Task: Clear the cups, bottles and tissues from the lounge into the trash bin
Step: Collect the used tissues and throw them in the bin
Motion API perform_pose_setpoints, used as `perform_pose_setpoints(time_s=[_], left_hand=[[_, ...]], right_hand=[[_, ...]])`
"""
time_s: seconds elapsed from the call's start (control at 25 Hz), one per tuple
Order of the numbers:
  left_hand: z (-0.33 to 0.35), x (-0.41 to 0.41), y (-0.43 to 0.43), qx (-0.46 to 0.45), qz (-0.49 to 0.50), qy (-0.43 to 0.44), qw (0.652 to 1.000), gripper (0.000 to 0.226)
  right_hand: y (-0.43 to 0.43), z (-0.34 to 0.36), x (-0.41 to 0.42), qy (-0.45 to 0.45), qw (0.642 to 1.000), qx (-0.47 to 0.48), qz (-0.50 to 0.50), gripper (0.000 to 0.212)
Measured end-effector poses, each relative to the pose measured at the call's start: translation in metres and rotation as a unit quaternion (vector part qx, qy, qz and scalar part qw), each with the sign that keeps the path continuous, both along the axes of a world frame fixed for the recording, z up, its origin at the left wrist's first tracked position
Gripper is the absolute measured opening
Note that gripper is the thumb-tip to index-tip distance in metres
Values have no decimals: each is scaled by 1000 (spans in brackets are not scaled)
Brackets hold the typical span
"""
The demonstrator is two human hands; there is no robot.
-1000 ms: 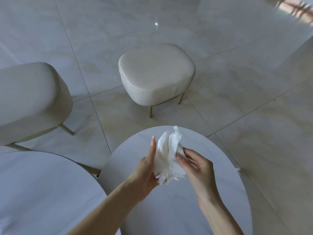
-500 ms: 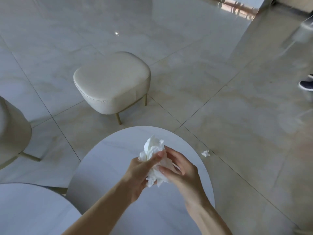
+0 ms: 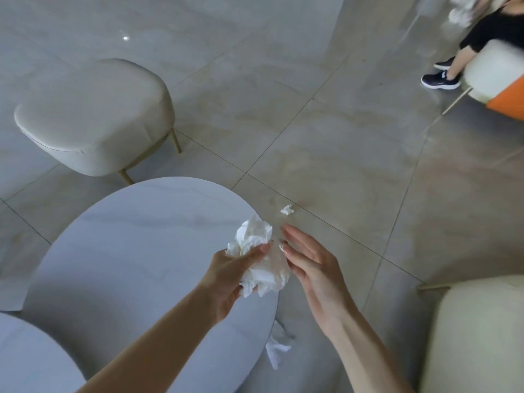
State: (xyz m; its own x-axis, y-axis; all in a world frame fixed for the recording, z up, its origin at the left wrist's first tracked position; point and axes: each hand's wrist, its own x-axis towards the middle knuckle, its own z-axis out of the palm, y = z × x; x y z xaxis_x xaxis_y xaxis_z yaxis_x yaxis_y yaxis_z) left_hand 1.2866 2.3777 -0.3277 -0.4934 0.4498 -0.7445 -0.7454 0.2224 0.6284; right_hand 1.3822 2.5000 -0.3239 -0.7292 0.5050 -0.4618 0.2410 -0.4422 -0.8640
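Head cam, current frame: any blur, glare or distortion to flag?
Head view: motion blur smears the top right corner, over the seated person's shoe and chair; one small glare spot on the glossy floor; the tissue wad in the left hand reads fairly sharp; light is soft, with a faint shadow under the table.

You grip a crumpled white tissue wad [image 3: 256,259] over the right edge of the desk [image 3: 127,251]; a small scrap [image 3: 287,209] lies on the floor [image 3: 340,137] beside the desk.
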Motion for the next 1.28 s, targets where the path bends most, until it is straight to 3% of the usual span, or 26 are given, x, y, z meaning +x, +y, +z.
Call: perform_pose_setpoints(time_s=[0.24,0.48,0.6,0.76,0.96,1.12,1.28], left_hand=[[-10,76,57,18,7,-11,1000,36],[-63,143,84,8,-4,-46,999,43],[-118,174,87,-15,-17,-56,998,44],[-238,196,92,-37,-47,-44,997,42],[-395,197,86,-41,-72,-20,996,59],[-483,173,83,-57,-64,18,996,63],[-532,138,84,-18,-47,37,998,71]], right_hand=[[44,2,76,27,999,23,28,41],[72,-55,143,-16,1000,14,-16,50],[71,-110,171,-45,998,-13,-45,59],[76,-224,195,-74,994,8,-76,46],[94,-379,192,-80,993,29,-83,31],[96,-470,177,-70,995,44,-51,27],[90,-524,159,-59,994,90,8,26]])
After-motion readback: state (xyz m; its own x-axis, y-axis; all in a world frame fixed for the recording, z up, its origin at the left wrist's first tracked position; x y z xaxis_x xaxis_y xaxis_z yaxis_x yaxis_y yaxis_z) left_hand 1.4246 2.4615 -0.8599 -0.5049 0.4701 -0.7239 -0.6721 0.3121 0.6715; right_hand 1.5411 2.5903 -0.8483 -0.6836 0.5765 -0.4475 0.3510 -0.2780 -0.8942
